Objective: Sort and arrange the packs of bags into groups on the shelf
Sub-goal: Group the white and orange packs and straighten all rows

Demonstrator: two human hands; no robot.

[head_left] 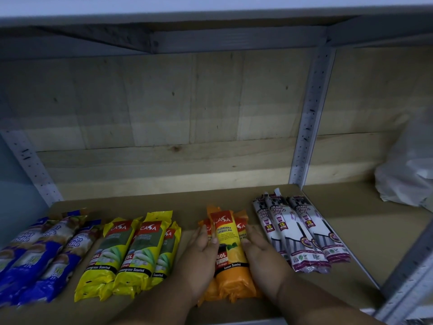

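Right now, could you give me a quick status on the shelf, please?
Left hand and right hand flat against orange packs, squaring them. Blue, yellow, white groups set. Nothing in the way.

I have just one view, from the head camera, looking forward and down into a shelf (328,231) bay from close in front. The wide lens bends the metal uprights (309,118) outward. The wooden back panel (164,109) fills the upper half, the shelf above caps the top edge, and my forearms enter from the bottom edge.
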